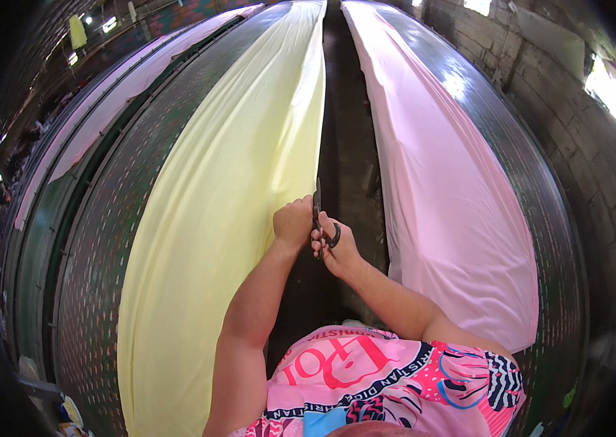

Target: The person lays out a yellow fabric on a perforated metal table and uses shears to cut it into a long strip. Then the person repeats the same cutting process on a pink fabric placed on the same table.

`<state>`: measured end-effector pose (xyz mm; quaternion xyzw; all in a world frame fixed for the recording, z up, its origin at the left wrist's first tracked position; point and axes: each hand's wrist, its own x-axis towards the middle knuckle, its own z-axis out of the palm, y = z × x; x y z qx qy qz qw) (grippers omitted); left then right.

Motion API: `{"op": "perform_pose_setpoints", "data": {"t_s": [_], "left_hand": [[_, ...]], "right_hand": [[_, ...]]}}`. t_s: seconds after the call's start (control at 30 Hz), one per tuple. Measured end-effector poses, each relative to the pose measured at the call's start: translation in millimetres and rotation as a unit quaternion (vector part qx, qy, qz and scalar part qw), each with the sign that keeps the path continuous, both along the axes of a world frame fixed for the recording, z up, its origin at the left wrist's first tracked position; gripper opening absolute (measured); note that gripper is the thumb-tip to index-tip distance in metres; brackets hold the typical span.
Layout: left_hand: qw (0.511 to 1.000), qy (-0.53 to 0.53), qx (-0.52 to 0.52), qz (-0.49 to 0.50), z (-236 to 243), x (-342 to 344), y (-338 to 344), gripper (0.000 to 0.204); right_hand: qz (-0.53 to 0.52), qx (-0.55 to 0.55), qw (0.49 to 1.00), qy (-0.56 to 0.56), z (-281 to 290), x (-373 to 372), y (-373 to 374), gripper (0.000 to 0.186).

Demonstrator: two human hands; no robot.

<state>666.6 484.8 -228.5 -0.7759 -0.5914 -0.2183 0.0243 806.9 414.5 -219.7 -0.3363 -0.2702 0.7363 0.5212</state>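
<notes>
The left hand [293,221] is bunched, gripping the right edge of the long yellow cloth [213,233], which lies over the bench [97,284] ahead of and left of the hands. Just beside it, the right hand [338,247] is curled around black-handled scissors [317,205], blades pointing away; whether they are parted cannot be told. With blades and left fingers so near, a slip could nick skin. Loose folds by the grip might make a cut stray, and uneven pulling could drag cloth into the dark gap ahead.
</notes>
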Motion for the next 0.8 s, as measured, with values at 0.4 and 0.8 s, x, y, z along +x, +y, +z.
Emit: {"op": "perform_pose_setpoints", "data": {"t_s": [0.4, 0.8], "left_hand": [[0.998, -0.044, -0.042, -0.027, 0, 8, -42, 0.012], [0.988, -0.152, 0.011, 0.027, 21, -33, -77, 0.024]], "right_hand": [[-0.068, -0.049, 0.993, 0.080, -12, 7, -27, 0.044], [-0.058, -0.025, 0.991, 0.116, -7, 9, 100, 0.045]]}}
